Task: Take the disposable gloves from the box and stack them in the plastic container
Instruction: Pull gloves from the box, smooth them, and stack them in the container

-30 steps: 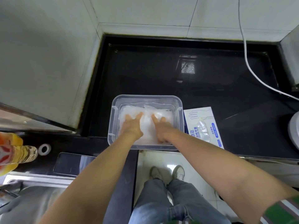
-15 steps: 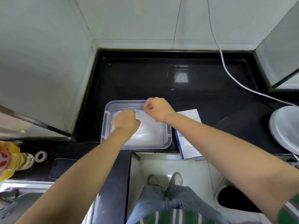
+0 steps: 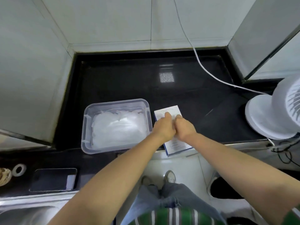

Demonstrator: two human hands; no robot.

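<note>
- Gloves (image 3: 120,127) fill the clear container (image 3: 87,127); the box (image 3: 176,146) lies just right of it.
- Our left hand (image 3: 164,128) and right hand (image 3: 185,129) touch atop the box, fingers curled; we cannot tell what they pinch.
- Glossy black counter (image 3: 129,82), white tiled walls (image 3: 113,21), fan (image 3: 267,117) at right.

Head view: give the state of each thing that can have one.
Clear rectangular plastic container: lidless, holds gloves.
Translucent disposable gloves: piled flat inside container.
White-and-blue cardboard glove box: lying flat, hands over it.
Left hand: over box, grip unclear.
Right hand: over box, grip unclear.
Black phone: lying flat, screen dark.
</note>
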